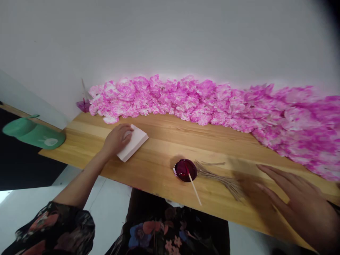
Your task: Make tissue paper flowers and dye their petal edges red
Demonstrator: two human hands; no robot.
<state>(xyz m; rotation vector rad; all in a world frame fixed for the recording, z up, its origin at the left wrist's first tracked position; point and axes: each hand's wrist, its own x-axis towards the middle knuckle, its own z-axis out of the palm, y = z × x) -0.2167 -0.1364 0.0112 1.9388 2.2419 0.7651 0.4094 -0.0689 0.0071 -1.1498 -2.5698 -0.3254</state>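
Note:
My left hand (118, 139) rests on a stack of white paper (135, 143) at the left of the wooden table, its fingers bent over the top. Over the table's right side, my right hand (297, 198) hangs with its fingers apart and nothing in them. Between the hands stands a small bowl of dark red liquid (183, 170), and a thin stick (195, 189) leans out over its rim. Beside the bowl lies a bundle of thin brown stems (220, 179).
Pink and white flowers (186, 97) are heaped along the wall and down the right side. A green container (34, 134) stands at the table's left end. A small purple cup (83, 105) holding a stick sits at the back left corner.

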